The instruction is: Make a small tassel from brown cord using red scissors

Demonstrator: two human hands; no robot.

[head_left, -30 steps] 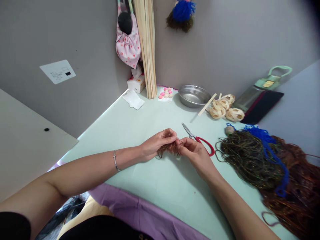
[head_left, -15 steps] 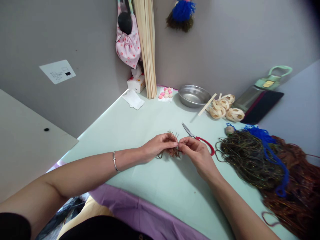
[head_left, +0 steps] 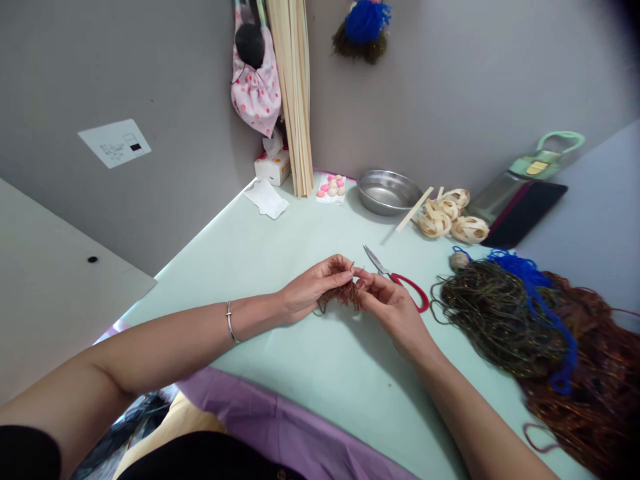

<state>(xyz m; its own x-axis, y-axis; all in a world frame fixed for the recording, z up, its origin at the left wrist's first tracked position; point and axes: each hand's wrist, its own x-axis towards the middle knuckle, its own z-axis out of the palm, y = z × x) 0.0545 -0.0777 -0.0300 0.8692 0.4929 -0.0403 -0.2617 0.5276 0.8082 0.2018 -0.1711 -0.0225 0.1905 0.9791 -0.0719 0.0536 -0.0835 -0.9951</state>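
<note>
A small reddish-brown fringed yarn piece (head_left: 345, 294) is held over the middle of the pale green table. My left hand (head_left: 313, 288), with a silver bangle at the wrist, grips it from the left, thumb on top and fingers behind. From the right, my right hand (head_left: 390, 303) pinches its edge, fingertips close to my left ones. Part of the yarn is hidden by the fingers. Red-handled scissors (head_left: 416, 288) lie just behind my right hand, blades pointing up and left.
Dark green yarn (head_left: 500, 320), blue yarn (head_left: 563, 333) and brown yarn (head_left: 595, 373) are heaped at the right. Along the back stand a metal bowl (head_left: 389, 193), wood-strip coils (head_left: 435, 220), a bottle (head_left: 500, 190), upright strips (head_left: 295, 100) and a tissue box (head_left: 273, 168).
The yarn piece has turned slightly between my fingers, with more fringe hanging below. My left fingertips have risen a little, and my right index finger now reaches toward them.
</note>
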